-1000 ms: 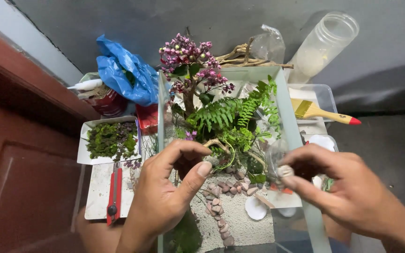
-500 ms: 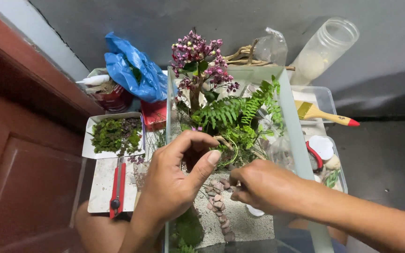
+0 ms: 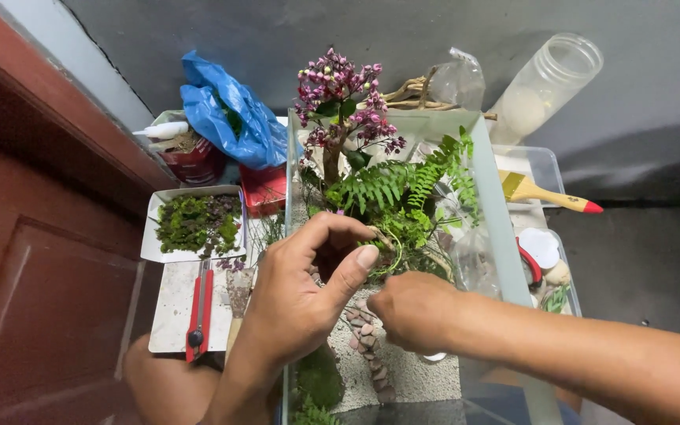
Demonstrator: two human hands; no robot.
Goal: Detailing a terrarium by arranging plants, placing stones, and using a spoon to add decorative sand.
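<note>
Curled loosely, the left hand (image 3: 297,303) has thumb and forefinger bent toward each other over the near left part of the glass tank (image 3: 497,228), with a gap between the tips; whether anything sits in that pinch cannot be told. The right hand (image 3: 415,311) reaches across from the right, its fingers folded down and hidden under the knuckles, so whether it grips anything cannot be told either; it hangs just over the line of small brown pebbles (image 3: 371,350). That tank is the biggest thing in view, a rectangular glass box with pale sand (image 3: 411,378) on its floor, the pebble trail running toward the near edge between patches of moss (image 3: 316,382). Farther back in it grow green ferns (image 3: 391,189) and a small tree with pink-purple blossoms (image 3: 340,94). Behind the tank lie a crumpled blue plastic bag (image 3: 226,114), a clear plastic jar (image 3: 548,83) on its side and pieces of driftwood (image 3: 407,93). Left of the tank a white tray (image 3: 153,236) holds green and purple moss clumps, and nearer lies a red utility knife (image 3: 198,315) on a pale board. To the right a paintbrush (image 3: 548,194) with a red-tipped wooden handle rests across a clear tub, near a white shell (image 3: 541,244).
</note>
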